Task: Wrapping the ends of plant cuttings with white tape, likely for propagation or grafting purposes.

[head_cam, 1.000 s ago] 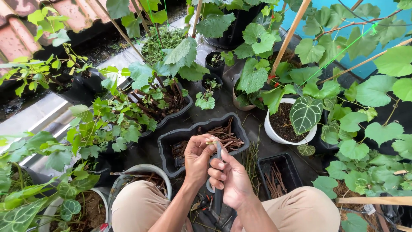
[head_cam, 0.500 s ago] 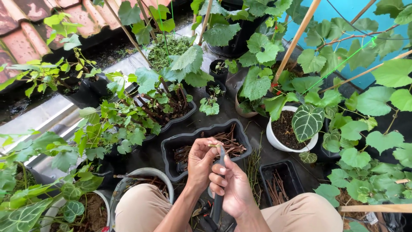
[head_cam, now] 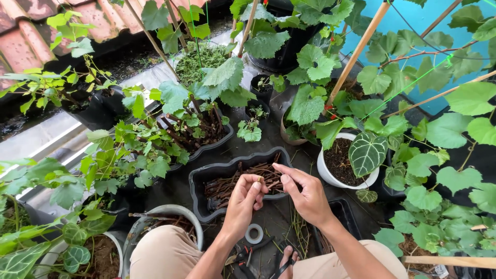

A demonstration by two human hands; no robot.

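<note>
The brown cutting sits pinched in your left hand over the dark tray of twigs. Your right hand has let go of the long dark tool it gripped a second ago; its fingers now close on the cutting's tip.

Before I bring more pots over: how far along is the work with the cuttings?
Done: many brown cuttings lie in the dark tray. In hand: the left hand and right hand meet over the tray's edge, pinching something small. Left: loose stems on the ground.
</note>
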